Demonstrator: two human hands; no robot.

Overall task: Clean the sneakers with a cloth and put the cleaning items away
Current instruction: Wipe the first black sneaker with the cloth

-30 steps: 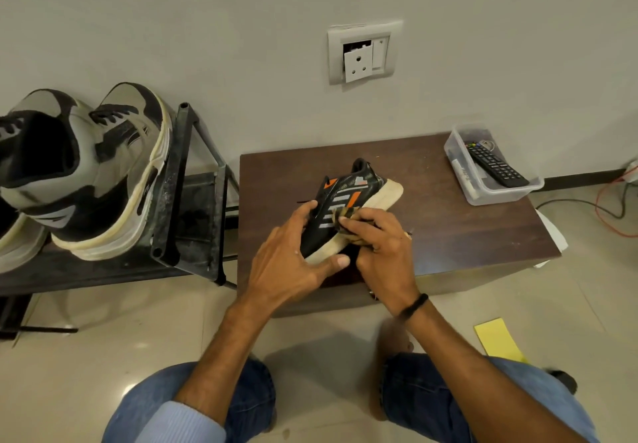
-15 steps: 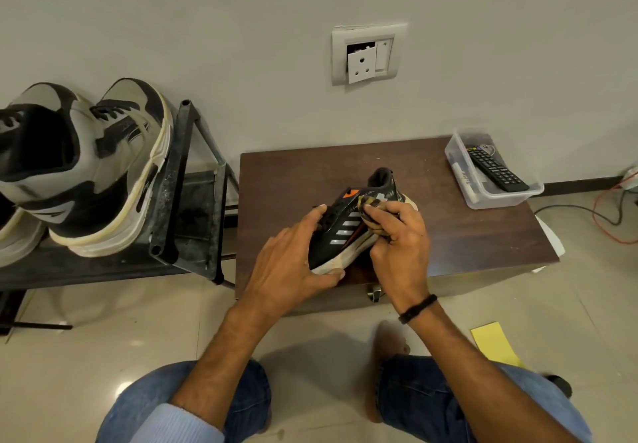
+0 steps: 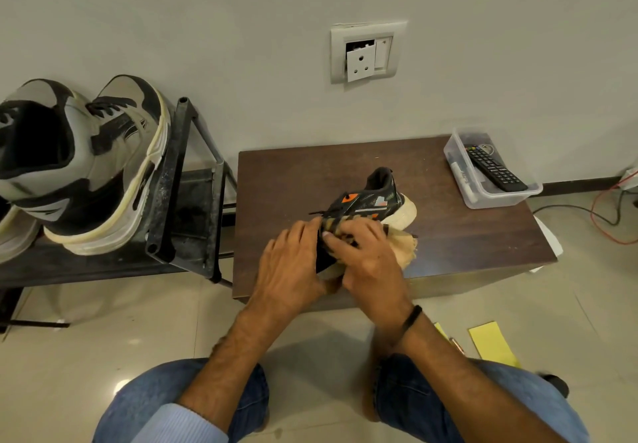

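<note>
A small black sneaker (image 3: 371, 199) with orange and grey marks and a cream sole sits on the dark wooden table (image 3: 466, 242), heel pointing away from me. My left hand (image 3: 293, 263) grips its toe end from the left. My right hand (image 3: 369, 256) presses a beige cloth (image 3: 404, 240) against the sneaker's side near the laces, fingers curled over the cloth. The toe of the sneaker is hidden by both hands.
A pair of large grey-and-black sneakers (image 3: 86, 163) stands on a black metal rack (image 3: 186, 201) at the left. A clear plastic box (image 3: 483, 197) with a remote sits at the table's far right corner. Yellow paper (image 3: 492, 342) lies on the floor; cables run at the right.
My right hand with the cloth has slid from the sneaker's heel side back toward the laces and toe. The sneaker has tipped lower onto the table, and the cloth now shows below my hand.
</note>
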